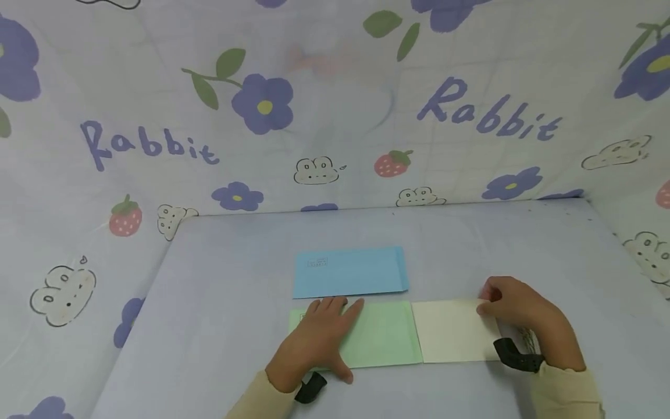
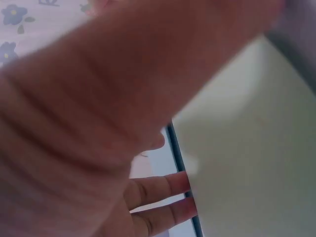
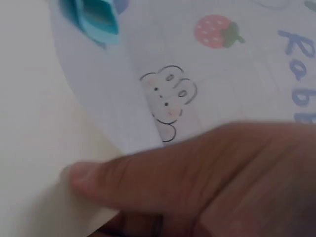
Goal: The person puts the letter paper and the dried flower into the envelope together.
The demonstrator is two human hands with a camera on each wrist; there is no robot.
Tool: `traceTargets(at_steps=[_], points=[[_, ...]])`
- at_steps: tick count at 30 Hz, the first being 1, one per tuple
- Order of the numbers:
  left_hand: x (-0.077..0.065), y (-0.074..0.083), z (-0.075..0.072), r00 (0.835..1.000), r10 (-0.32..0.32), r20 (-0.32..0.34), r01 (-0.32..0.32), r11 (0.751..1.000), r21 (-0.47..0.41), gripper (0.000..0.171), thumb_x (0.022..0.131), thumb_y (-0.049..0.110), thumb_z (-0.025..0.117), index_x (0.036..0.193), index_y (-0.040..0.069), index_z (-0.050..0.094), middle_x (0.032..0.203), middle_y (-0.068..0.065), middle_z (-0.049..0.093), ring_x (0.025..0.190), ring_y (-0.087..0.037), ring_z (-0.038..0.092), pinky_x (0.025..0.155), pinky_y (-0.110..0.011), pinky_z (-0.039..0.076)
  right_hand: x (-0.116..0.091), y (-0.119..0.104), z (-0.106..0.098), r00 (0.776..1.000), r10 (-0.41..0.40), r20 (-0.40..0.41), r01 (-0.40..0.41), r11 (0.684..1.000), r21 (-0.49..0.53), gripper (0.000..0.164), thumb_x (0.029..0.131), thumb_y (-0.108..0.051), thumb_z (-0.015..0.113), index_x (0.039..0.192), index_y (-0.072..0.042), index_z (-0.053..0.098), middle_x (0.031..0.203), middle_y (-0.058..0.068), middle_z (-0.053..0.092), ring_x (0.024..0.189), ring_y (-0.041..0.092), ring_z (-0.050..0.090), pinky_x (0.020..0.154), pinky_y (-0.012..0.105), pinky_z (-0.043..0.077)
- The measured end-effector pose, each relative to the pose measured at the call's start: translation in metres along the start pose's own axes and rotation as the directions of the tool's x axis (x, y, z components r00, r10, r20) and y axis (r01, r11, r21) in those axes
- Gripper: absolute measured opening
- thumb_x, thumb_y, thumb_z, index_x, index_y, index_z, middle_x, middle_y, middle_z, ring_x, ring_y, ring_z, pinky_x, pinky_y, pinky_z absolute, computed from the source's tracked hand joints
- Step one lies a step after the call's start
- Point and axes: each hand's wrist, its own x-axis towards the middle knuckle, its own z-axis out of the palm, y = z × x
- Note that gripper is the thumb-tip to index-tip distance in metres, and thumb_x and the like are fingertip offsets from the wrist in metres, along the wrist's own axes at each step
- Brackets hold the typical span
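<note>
The right grip (image 1: 523,308) is closed in a pinch, with its thumb on top and fingers behind, and it has hold of the right edge of a cream card (image 1: 455,331) near the far corner. The card lies to the left of this grip, reaching from the pinch to the right end of a green envelope (image 1: 387,337); whether any of it sits inside the envelope cannot be told. In the right wrist view the thumb presses on the card's pale face while the fingers fold underneath.

The left grip (image 1: 321,337) is spread wide and pinches nothing. It rests palm down on the left part of the green envelope, fingertips toward the far edge and thumb reaching past the near edge. Most of the envelope's bare face shows to the right of this grip, between it and the card. A small printed mark is partly covered just left of the fingers.

A blue envelope (image 1: 349,273) lies just beyond the left grip, well to the left of the right one, with a small printed box near its far left corner. The tabletop (image 1: 220,326) extends around both grips, and beyond them rises a white patterned cloth (image 1: 340,116) with flowers, strawberries, rabbit faces and the word "Rabbit".
</note>
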Motion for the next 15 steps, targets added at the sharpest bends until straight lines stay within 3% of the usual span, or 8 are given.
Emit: traceTargets(at_steps=[6,10,15], points=[[0.003,0.003,-0.001,1.000,0.008,0.008,-0.008,0.999,0.041,0.124,0.058,0.061,0.092,0.157,0.013,0.033,0.141,-0.009,0.045,0.130,-0.027,0.042,0.105,-0.047,0.037,-0.011,0.006,-0.015,0.999,-0.053,-0.003,0.052,0.962,0.268,0.021,0.096,-0.012,0.068,0.104,0.003,0.056,0.084,0.009,0.063,0.066,0.023,0.056,0.056,0.036,0.050],[0.004,-0.002,0.000,1.000,0.001,-0.006,0.000,0.999,0.034,0.119,0.061,0.060,0.091,0.155,0.012,0.036,0.141,-0.011,0.047,0.128,-0.029,0.043,0.104,-0.048,0.038,-0.018,0.010,-0.025,0.995,-0.078,-0.061,0.094,0.940,0.329,0.032,0.098,-0.014,0.067,0.117,0.008,0.054,0.083,0.010,0.067,0.068,0.025,0.062,0.063,0.038,0.056],[0.001,-0.011,-0.003,0.997,-0.002,-0.074,0.002,1.000,-0.003,0.118,0.061,0.061,0.090,0.154,0.009,0.037,0.138,-0.013,0.047,0.125,-0.031,0.045,0.101,-0.049,0.041,-0.021,0.000,-0.027,0.985,-0.100,-0.142,0.147,0.918,0.369,0.033,0.097,-0.014,0.068,0.117,0.009,0.055,0.078,0.008,0.066,0.071,0.024,0.066,0.067,0.038,0.057]])
